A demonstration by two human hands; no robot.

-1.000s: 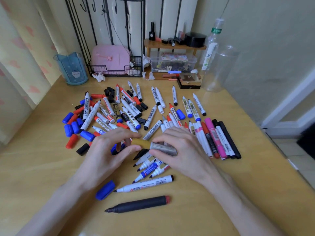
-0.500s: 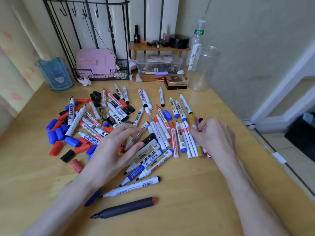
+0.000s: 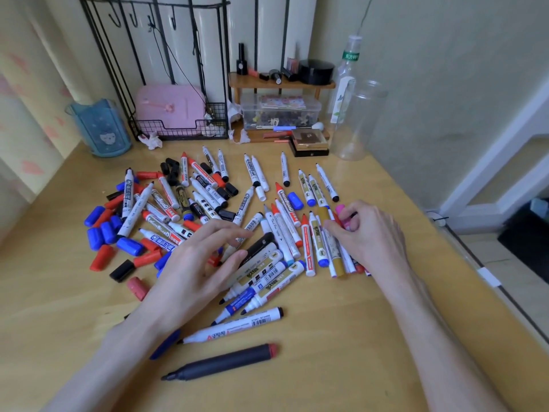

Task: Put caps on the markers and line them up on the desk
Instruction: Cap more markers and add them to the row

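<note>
Noting few capped markers (image 3: 309, 248) lined up at my right hand (image 3: 371, 233), grip indeterminate; my left hand (image 3: 196, 263) spreads flat over many uncapped markers (image 3: 208, 191), loose caps (image 3: 101, 230) beside: most work outstanding.

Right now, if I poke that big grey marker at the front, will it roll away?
Probably: the grey marker looks round and lies alone on the flat desk. It likely stays stiff. Its bare tip could smudge.

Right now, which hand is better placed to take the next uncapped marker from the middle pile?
Left, probably. The left hand is open directly above the uncapped markers in the middle. The right hand is off at the lined-up row, fingers curled by the pink marker.
</note>
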